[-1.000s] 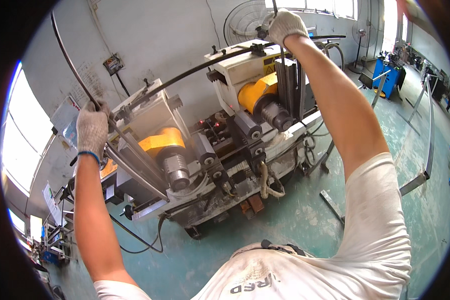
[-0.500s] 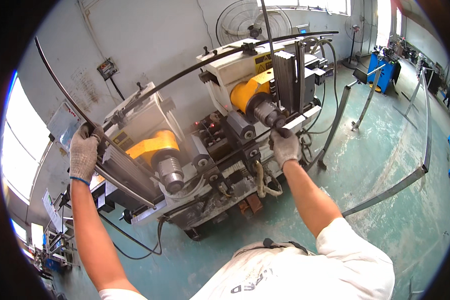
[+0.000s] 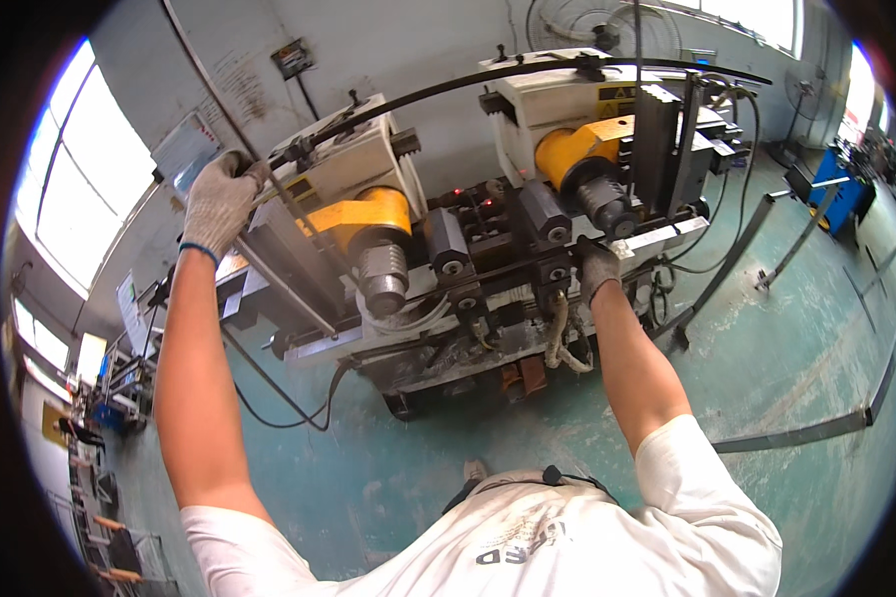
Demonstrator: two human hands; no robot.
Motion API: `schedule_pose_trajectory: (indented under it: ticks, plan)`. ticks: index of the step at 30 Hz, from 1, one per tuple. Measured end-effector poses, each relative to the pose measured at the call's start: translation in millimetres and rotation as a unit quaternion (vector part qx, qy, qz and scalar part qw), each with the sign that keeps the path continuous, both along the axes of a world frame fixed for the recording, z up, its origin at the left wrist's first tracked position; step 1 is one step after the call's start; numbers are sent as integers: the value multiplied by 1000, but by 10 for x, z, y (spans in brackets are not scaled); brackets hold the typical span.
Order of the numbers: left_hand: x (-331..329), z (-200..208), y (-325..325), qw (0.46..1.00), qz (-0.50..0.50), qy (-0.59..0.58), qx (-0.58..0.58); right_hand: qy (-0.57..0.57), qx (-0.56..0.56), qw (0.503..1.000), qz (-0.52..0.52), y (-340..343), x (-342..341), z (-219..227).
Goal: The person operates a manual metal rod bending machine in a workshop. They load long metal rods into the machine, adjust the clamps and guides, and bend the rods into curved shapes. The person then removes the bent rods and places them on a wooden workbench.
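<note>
My left hand [image 3: 219, 204], in a knitted work glove with a blue cuff, is closed around a long thin dark rod [image 3: 205, 75] at the left end of a two-headed machine [image 3: 543, 95]. That rod rises up and left past the wall. Down by the right head, my right hand [image 3: 599, 271], gloved and dark at the fingers, is closed beside a hexagonal block [image 3: 541, 214], just below a ribbed metal spindle [image 3: 605, 204]. What its fingers hold, if anything, is hidden. A second upright rod [image 3: 638, 75] stands behind the right spindle. The matching left spindle [image 3: 383, 279] sits between my arms.
A long black curved bar [image 3: 448, 97] spans both heads above yellow arms [image 3: 368, 214]. Cables [image 3: 331, 398] hang toward the green floor [image 3: 368, 497]. Bent metal bars [image 3: 791, 438] stand at the right. A large fan [image 3: 607, 30] is behind, with a blue cabinet [image 3: 848, 194] at far right.
The view has swung, so the machine sits higher and farther right. My right hand has shifted left from under the right spindle toward the block. My left hand keeps its grip on the rod.
</note>
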State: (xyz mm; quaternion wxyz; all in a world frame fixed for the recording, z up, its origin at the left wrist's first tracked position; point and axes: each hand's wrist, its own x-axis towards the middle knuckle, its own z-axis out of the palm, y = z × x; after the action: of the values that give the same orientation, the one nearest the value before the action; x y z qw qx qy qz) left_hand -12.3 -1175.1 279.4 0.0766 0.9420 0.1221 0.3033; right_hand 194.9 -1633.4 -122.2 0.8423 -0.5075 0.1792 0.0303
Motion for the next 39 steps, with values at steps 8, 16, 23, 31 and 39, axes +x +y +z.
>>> schedule_pose_trajectory:
  ticks: [8, 16, 23, 31, 39]
  plan:
    - [-66, -50, -313, 986, 134, 46, 83, 25, 21, 998, 54, 200, -68, -16]
    - [294, -496, -556, 967, 145, -208, -9, -49, -93, 992, 74, -181, 325, -728]
    - [-1621, -951, -510, 885, -99, -308, -335, -87, -36, 995, 14, -176, -1657, -248]
    - [-4846, -1865, -374, 856, 161, -284, -401, -134, -70, 969, 193, 675, -3083, -654]
    - [-8546, -3356, -1545, 716, 410, -253, -505, -117, -127, 873, 456, 1879, -5578, -526]
